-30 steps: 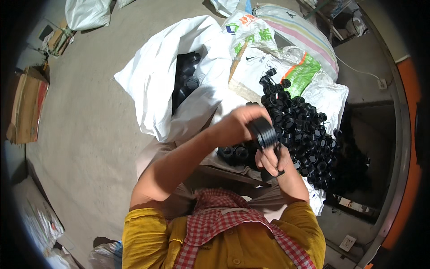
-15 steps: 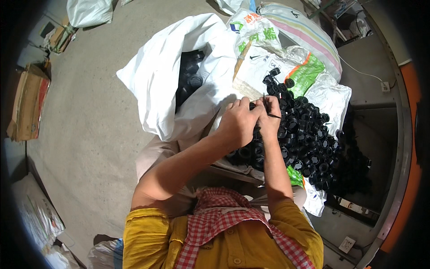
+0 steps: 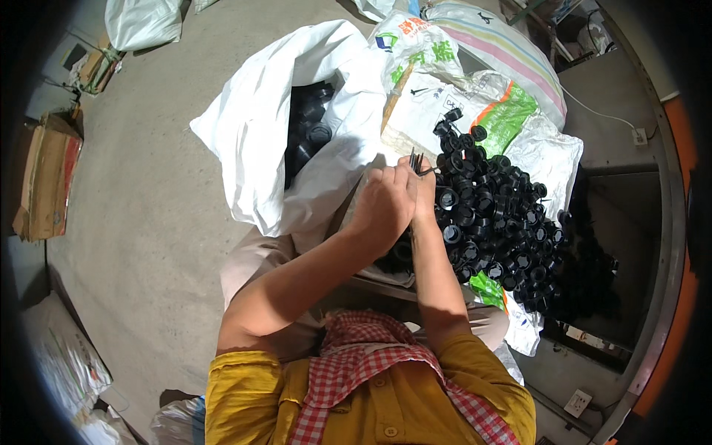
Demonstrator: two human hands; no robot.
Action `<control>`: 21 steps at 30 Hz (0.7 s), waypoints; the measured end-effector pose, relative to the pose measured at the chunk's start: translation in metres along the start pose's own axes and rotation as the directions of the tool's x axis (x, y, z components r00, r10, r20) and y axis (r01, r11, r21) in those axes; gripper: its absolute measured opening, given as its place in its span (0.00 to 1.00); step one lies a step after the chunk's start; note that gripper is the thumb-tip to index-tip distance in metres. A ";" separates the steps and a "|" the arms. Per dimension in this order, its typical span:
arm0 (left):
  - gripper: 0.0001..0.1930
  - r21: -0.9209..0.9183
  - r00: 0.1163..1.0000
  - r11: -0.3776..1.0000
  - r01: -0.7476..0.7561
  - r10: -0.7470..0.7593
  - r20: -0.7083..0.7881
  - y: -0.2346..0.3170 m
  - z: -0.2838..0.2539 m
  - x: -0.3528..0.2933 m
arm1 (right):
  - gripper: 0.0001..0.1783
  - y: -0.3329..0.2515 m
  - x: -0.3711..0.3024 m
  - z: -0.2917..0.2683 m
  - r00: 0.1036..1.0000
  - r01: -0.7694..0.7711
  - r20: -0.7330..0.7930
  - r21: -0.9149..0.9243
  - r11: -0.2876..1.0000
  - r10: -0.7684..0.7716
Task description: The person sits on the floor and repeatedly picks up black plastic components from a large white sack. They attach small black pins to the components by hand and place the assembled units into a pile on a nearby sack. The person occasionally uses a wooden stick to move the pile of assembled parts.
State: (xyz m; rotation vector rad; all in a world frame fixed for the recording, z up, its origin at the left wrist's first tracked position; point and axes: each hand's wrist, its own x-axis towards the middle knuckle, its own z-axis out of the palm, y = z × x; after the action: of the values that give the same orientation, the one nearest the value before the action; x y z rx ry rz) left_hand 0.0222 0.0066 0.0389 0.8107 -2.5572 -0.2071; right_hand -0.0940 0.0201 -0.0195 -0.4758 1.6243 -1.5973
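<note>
My two hands are together at the left edge of a heap of black plastic caps (image 3: 489,215). My left hand (image 3: 386,202) is closed, its knuckles up, and covers part of the other hand; whatever it grips is hidden. My right hand (image 3: 424,194) is closed around several thin black plastic strips (image 3: 417,162), whose ends stick out above the fingers. To the left, a white woven sack (image 3: 259,133) stands with its mouth folded back, and more black caps (image 3: 311,133) lie inside it.
Under the heap are flattened printed sacks (image 3: 549,163). A full striped sack (image 3: 497,52) lies at the back. On the right a metal frame (image 3: 671,245) edges a dark recess holding more black pieces. A cardboard box (image 3: 48,178) stands at the far left on the concrete floor (image 3: 148,185).
Both hands have shifted left, off the heap's middle and toward the white sack. The black strips now point more upward from the right hand.
</note>
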 end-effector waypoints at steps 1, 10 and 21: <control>0.16 0.034 1.000 0.999 0.002 -0.003 0.016 0.001 0.001 0.000 | 0.05 0.003 0.002 0.000 0.999 0.034 -0.027 -0.055 0.998 -0.036; 0.14 -0.066 0.999 0.997 -0.042 0.040 -0.036 -0.011 -0.009 0.001 | 0.03 -0.005 0.001 0.010 0.992 -0.122 0.035 -0.053 0.991 0.124; 0.28 0.336 0.948 0.924 0.180 -0.072 -0.309 -0.061 -0.019 0.017 | 0.18 0.106 0.036 -0.097 0.994 0.071 0.097 -0.918 0.390 0.049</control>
State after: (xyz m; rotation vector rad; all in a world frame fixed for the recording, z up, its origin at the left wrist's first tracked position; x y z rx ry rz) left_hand 0.0496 -0.0527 0.0453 1.0568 -2.2899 0.3343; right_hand -0.1615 0.0718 -0.1417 -1.1214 2.3300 -0.4419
